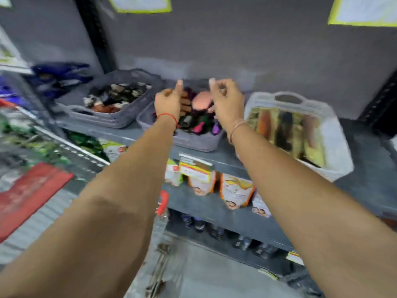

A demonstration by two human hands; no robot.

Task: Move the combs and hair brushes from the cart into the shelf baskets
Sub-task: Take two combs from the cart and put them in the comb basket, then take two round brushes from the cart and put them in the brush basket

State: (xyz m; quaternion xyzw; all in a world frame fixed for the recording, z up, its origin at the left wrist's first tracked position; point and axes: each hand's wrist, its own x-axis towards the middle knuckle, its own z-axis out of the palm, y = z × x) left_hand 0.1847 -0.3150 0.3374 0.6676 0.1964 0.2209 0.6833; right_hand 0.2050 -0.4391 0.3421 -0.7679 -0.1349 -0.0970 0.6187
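Note:
Both my arms reach out over the middle grey basket [194,143] on the shelf. It holds a pile of brushes in purple, magenta and black, with a pink brush [202,99] on top. My left hand [169,101] hovers over the basket's left side, thumb up and fingers loosely curled. At the basket's right side my right hand [225,100] has its fingers half bent. I see nothing held in either hand, though the picture is blurred. The cart [160,261] with its red handle end [163,202] is below my arms.
A second grey basket [107,122] of dark items stands to the left. A white basket [337,147] of packaged combs stands to the right. The grey shelf edge [223,160] carries a price tag, with pouches [235,191] on the shelf beneath. Hanging packets fill the left.

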